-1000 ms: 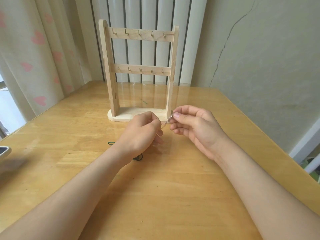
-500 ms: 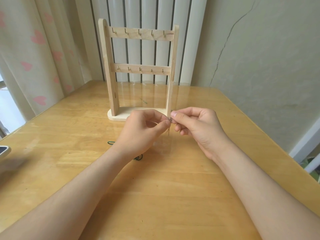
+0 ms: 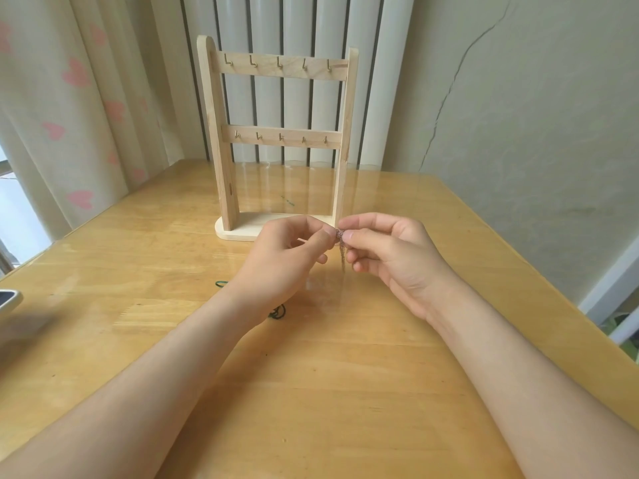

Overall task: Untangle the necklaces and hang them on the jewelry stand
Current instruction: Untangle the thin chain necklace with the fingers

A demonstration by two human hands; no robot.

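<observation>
Pale wall (image 3: 536, 133) on the right with a long crack (image 3: 449, 91); white radiator (image 3: 297, 29) columns behind; curtain (image 3: 69, 98) with pink hearts on the left. Glossy wooden bench (image 3: 345, 392).

Jewelry stand (image 3: 216, 133) upright at the far middle of the bench. It has two cross-bars, each with five small metal hooks (image 3: 279, 62).

Both hands are raised just in front of the stand's base, fingertips almost meeting.
- Left hand (image 3: 287, 257): thumb and forefinger pinch a small clump of the chain necklace (image 3: 340, 234); other fingers curled in.
- Right hand (image 3: 390, 257): thumb and forefinger pinch the same clump from the opposite side; remaining fingers loosely curled beneath.

A short run of chain hangs from the clump between the hands; cannot tell whether its end reaches the bench.

Green cord (image 3: 278, 312) lies on the bench under the left wrist, mostly hidden, with a loop showing on either side.
</observation>
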